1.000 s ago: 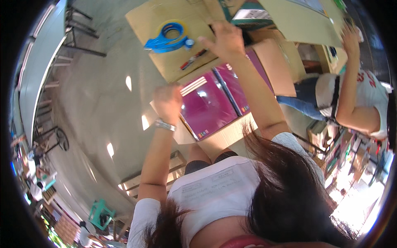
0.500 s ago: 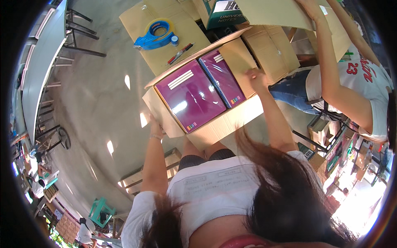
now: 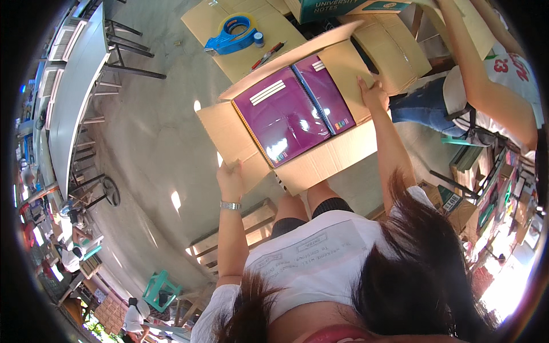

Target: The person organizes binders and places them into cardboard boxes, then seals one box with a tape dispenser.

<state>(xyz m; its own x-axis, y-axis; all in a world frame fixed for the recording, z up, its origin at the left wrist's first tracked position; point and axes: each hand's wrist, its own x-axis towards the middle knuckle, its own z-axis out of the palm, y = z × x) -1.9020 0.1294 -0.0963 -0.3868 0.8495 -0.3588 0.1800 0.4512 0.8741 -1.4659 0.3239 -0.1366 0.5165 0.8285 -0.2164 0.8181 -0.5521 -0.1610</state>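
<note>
An open cardboard carton (image 3: 320, 170) stands in front of me with its flaps spread. Purple spiral notebooks (image 3: 286, 120) in clear wrap fill it in two side-by-side stacks, one with its coil at the left, the other showing a blue coil. At the near corner of the left flap (image 3: 229, 132), my left hand (image 3: 231, 179) is closed on the cardboard, a metal watch on its wrist. My right hand (image 3: 374, 95) pinches the outer edge of the right flap (image 3: 345, 64). Some fingers of both hands are hidden.
Beyond the carton, a blue tape dispenser (image 3: 231, 40), a small blue-capped item (image 3: 258, 39) and a red-black cutter (image 3: 267, 55) lie on cardboard. At right, another person (image 3: 486, 97) handles a carton. A long table (image 3: 77, 86) stands left; a green stool (image 3: 161, 290) sits lower left.
The left flap shows wider and flatter, with my left hand on its near corner. My right hand, blurred before, now grips the right flap. The whole view has shifted.
</note>
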